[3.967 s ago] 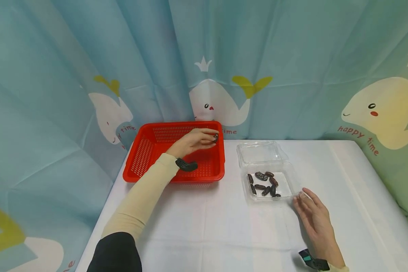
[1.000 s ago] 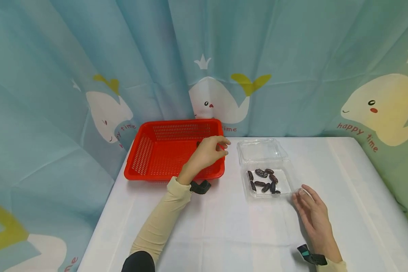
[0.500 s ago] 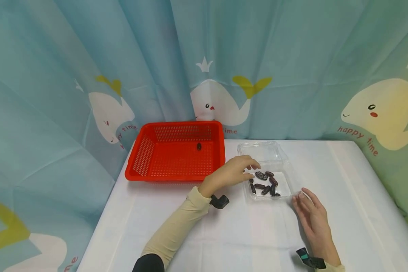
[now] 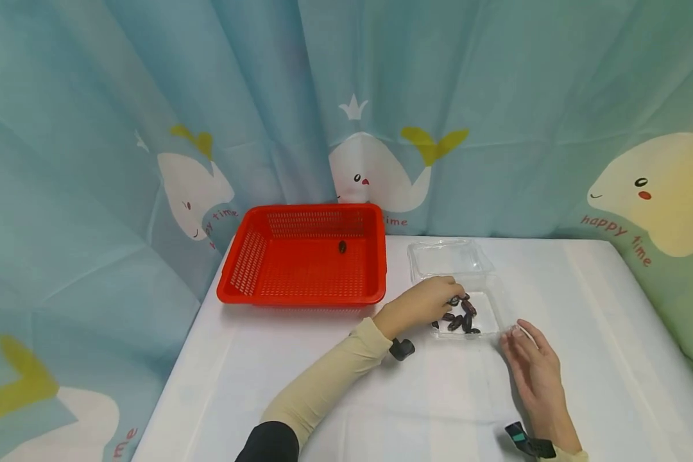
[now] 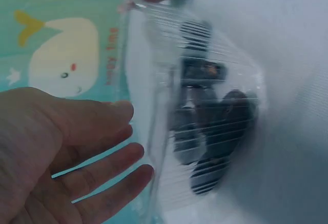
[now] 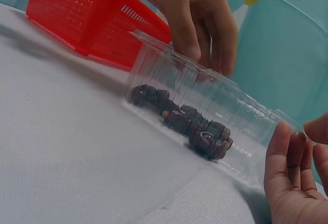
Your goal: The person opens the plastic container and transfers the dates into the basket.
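My left hand (image 4: 421, 303) reaches over the left side of a clear plastic clamshell box (image 4: 484, 313) holding several dark brown dates (image 4: 468, 322). In the left wrist view that hand (image 5: 77, 147) has thumb and fingers apart, nothing between them, beside the box wall. From the right wrist view, its fingertips hang at the box's rim, above the dates (image 6: 184, 124). My right hand (image 4: 534, 372) pinches the box's near right corner; its thumb sits over the rim and its fingers lie against the outside (image 6: 289, 178). Some dates are hidden behind the left hand.
A red plastic basket (image 4: 300, 300) stands left of the box with a single date (image 4: 342, 247) inside. The box's lid (image 4: 447, 258) lies folded back toward the curtain (image 4: 496, 128). A white cloth (image 4: 427, 410) covers the table.
My left hand let a date go in the basket, then moved right and down to the clear box. My right hand has stayed at the box's corner.
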A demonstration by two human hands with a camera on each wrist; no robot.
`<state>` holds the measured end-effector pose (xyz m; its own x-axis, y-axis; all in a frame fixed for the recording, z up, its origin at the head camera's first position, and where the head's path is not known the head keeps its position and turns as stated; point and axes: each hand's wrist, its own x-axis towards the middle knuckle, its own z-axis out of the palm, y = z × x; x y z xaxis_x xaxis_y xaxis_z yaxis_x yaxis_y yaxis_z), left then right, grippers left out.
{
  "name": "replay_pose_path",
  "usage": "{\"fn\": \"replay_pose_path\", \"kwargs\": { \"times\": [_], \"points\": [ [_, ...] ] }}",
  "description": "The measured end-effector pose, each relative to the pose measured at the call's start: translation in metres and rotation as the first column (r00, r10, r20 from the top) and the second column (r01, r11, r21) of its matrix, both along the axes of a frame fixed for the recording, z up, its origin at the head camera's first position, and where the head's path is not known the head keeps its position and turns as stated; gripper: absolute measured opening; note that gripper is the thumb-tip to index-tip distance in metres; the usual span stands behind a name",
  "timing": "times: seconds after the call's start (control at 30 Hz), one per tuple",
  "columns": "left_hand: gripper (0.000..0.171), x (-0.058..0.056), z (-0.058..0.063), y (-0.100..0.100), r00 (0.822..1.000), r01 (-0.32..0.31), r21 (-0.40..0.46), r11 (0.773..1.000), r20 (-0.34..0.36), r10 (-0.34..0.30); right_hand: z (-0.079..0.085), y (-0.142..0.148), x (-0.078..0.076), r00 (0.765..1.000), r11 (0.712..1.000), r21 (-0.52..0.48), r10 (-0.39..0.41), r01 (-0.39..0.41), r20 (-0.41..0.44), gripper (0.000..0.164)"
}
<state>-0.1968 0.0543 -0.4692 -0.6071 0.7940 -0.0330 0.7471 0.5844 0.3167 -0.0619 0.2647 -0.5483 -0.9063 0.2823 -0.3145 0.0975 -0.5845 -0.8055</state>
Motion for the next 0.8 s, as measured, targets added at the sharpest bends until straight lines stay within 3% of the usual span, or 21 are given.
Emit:
{"fn": "replay_pose_path", "kwargs": {
  "times": [0.23, 0.47, 0.8],
  "points": [
    [0.024, -0.002, -0.012, 0.011, 0.993, -0.001, -0.071, 0.998, -0.115, -0.007, 0.0, 0.0, 0.0, 1.0, 1.0, 0.014, -0.007, 0.007, -0.004, 0.039],
    [0.017, -0.003, -0.021, 0.015, 0.984, -0.017, -0.101, 0.995, -0.179, -0.001, 0.001, -0.001, 0.0, 1.0, 0.997, 0.075, 0.019, -0.019, -0.002, 0.042],
    [0.019, -0.003, -0.028, 0.018, 0.951, -0.046, -0.144, 0.989, -0.309, -0.001, 0.0, -0.002, -0.001, 1.0, 0.996, 0.083, 0.012, -0.012, 0.001, 0.041]
  ]
}}
